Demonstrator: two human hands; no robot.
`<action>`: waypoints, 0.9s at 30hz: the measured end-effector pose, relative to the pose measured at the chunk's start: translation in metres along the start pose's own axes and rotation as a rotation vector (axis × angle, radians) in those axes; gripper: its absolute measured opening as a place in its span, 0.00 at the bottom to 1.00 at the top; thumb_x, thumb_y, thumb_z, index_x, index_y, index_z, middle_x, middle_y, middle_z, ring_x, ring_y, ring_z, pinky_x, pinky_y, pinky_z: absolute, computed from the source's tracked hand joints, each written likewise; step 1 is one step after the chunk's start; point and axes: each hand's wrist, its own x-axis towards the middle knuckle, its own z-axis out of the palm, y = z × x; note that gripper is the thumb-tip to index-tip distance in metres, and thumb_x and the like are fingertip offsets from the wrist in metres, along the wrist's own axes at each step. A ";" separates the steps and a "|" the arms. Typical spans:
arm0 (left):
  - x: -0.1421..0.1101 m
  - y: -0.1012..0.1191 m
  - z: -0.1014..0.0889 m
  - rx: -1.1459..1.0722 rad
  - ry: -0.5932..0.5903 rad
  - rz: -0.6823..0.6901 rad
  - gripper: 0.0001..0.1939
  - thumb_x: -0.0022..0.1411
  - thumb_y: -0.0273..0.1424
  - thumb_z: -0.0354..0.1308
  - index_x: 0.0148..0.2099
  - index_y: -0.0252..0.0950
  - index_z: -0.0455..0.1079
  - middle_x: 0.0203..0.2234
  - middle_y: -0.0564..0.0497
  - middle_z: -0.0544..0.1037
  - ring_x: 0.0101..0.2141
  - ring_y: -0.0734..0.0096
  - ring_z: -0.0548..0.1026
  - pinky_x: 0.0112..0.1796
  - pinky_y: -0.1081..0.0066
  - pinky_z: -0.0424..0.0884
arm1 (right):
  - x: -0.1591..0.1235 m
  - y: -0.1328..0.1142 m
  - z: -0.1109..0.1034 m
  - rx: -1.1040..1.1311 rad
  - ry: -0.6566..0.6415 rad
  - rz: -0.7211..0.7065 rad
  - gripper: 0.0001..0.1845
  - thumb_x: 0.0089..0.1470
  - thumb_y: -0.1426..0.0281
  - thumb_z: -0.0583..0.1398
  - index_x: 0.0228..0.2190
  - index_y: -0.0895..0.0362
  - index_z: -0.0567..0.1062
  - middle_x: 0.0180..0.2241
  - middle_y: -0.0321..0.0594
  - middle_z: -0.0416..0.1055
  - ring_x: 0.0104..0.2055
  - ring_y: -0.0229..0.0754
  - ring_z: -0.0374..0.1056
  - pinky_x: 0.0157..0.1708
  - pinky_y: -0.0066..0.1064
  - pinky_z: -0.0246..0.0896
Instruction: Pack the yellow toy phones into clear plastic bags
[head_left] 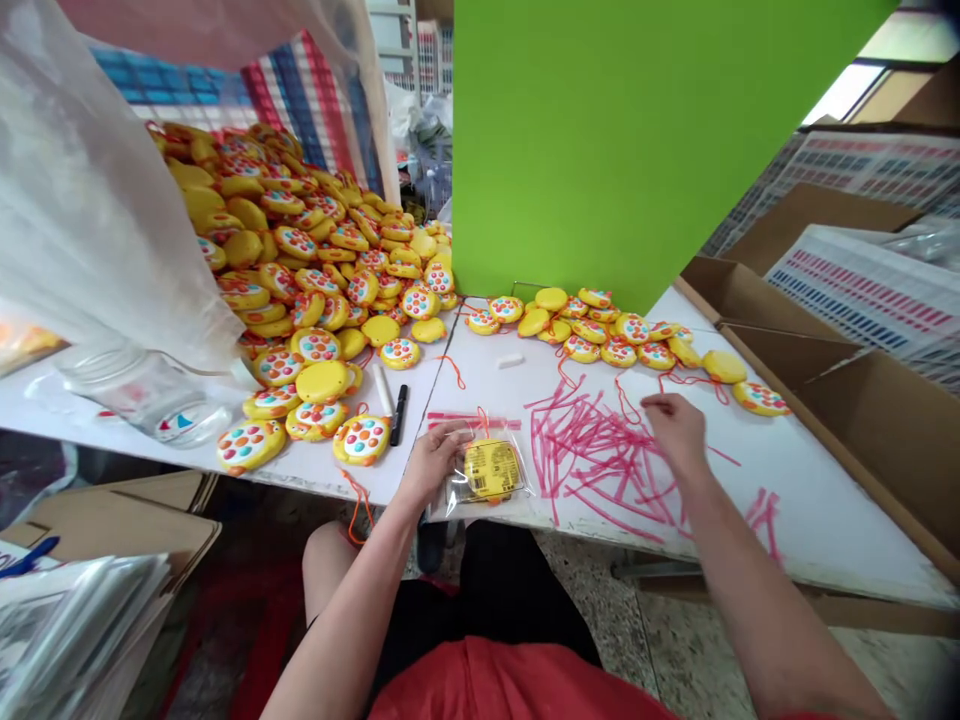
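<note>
On the white worktop point(825, 520), below the upper-left toy heap point(322, 260), the left hand point(433, 462) grasped the edge of the bagged toy point(492, 472) at lower centre. The right hand point(681, 430) hovered at centre right, contents indiscernible; tangled pink strips point(581, 445) could have snagged together if pulled.

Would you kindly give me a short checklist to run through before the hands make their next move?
1. Left hand at the clear plastic bag: ok, fingers touch its upper left side.
2. Yellow toy in the bag: ok, printed side faces up.
3. Pink strips near the right hand: ok, heaped to its left.
4. Right hand empty: cannot tell, fingertips too small to judge.
5. Bag sealed: cannot tell.
6. Black marker off the bag: ok, lies apart to its left.
</note>
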 end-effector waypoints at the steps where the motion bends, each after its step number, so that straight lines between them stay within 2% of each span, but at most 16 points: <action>1: 0.000 0.000 -0.001 -0.015 -0.012 0.002 0.17 0.54 0.34 0.64 0.45 0.34 0.70 0.38 0.46 0.79 0.29 0.74 0.76 0.28 0.76 0.72 | -0.001 0.020 -0.020 -0.037 0.007 0.012 0.14 0.44 0.64 0.57 0.32 0.58 0.77 0.30 0.45 0.75 0.34 0.50 0.70 0.40 0.44 0.64; 3: 0.000 0.000 -0.002 -0.033 -0.036 0.012 0.19 0.53 0.36 0.65 0.45 0.33 0.70 0.39 0.45 0.79 0.31 0.72 0.76 0.29 0.75 0.72 | -0.009 0.050 -0.053 -0.227 -0.060 -0.017 0.17 0.44 0.61 0.60 0.35 0.56 0.78 0.36 0.51 0.74 0.40 0.57 0.69 0.42 0.51 0.62; 5: 0.000 0.001 -0.002 -0.031 -0.056 0.015 0.21 0.52 0.38 0.66 0.46 0.32 0.70 0.39 0.44 0.79 0.33 0.71 0.77 0.30 0.75 0.72 | -0.022 0.064 -0.075 -0.493 -0.046 -0.122 0.18 0.43 0.62 0.61 0.37 0.55 0.79 0.47 0.59 0.70 0.52 0.68 0.62 0.45 0.60 0.55; 7: -0.002 0.004 0.000 -0.020 -0.076 0.015 0.24 0.51 0.39 0.67 0.47 0.32 0.70 0.38 0.45 0.79 0.32 0.72 0.76 0.29 0.76 0.71 | -0.033 0.058 -0.083 -0.641 0.084 -0.273 0.19 0.46 0.68 0.59 0.41 0.56 0.78 0.55 0.62 0.61 0.59 0.70 0.53 0.48 0.63 0.50; 8: -0.003 0.006 0.002 -0.010 -0.086 0.018 0.24 0.50 0.40 0.67 0.47 0.32 0.71 0.37 0.45 0.79 0.31 0.72 0.76 0.28 0.76 0.70 | -0.037 0.048 -0.082 -0.638 0.151 -0.353 0.21 0.46 0.71 0.56 0.43 0.56 0.77 0.57 0.62 0.59 0.59 0.68 0.52 0.49 0.61 0.50; 10: -0.007 0.012 0.007 0.017 -0.100 0.036 0.25 0.50 0.42 0.67 0.46 0.33 0.71 0.35 0.46 0.79 0.30 0.72 0.76 0.27 0.76 0.70 | -0.044 0.015 -0.070 -0.540 0.197 -0.499 0.23 0.47 0.76 0.53 0.45 0.56 0.76 0.54 0.58 0.63 0.56 0.61 0.58 0.51 0.56 0.52; 14: -0.019 0.026 0.016 0.109 -0.086 0.109 0.25 0.52 0.45 0.65 0.47 0.34 0.71 0.37 0.45 0.80 0.34 0.66 0.77 0.31 0.72 0.72 | -0.061 -0.075 -0.027 -0.257 0.047 -0.662 0.20 0.50 0.78 0.51 0.40 0.54 0.77 0.45 0.47 0.68 0.49 0.52 0.63 0.51 0.51 0.57; 18: -0.035 0.037 0.020 0.183 -0.074 0.196 0.24 0.55 0.46 0.62 0.48 0.34 0.71 0.38 0.44 0.80 0.39 0.63 0.77 0.35 0.69 0.73 | -0.089 -0.148 0.011 -0.057 -0.110 -0.811 0.16 0.56 0.73 0.53 0.42 0.53 0.77 0.53 0.46 0.63 0.58 0.53 0.56 0.57 0.51 0.53; 20: -0.042 0.038 0.021 0.212 -0.057 0.250 0.23 0.56 0.45 0.61 0.48 0.34 0.71 0.39 0.44 0.79 0.41 0.62 0.76 0.37 0.68 0.73 | -0.100 -0.169 0.021 -0.033 -0.158 -0.883 0.13 0.58 0.69 0.55 0.42 0.54 0.77 0.57 0.46 0.60 0.61 0.56 0.50 0.59 0.53 0.49; 22: -0.048 0.038 0.022 0.246 -0.029 0.312 0.22 0.58 0.45 0.60 0.47 0.34 0.72 0.40 0.43 0.79 0.42 0.60 0.76 0.38 0.67 0.74 | -0.106 -0.182 0.029 -0.044 -0.145 -0.904 0.10 0.59 0.66 0.56 0.38 0.54 0.77 0.57 0.46 0.61 0.62 0.57 0.48 0.59 0.54 0.46; 27: -0.056 0.037 0.028 0.381 -0.021 0.447 0.18 0.62 0.41 0.56 0.48 0.35 0.73 0.41 0.44 0.79 0.44 0.59 0.76 0.44 0.65 0.73 | -0.103 -0.190 0.041 -0.104 -0.060 -0.832 0.08 0.57 0.63 0.61 0.29 0.53 0.77 0.53 0.45 0.65 0.61 0.60 0.49 0.58 0.58 0.44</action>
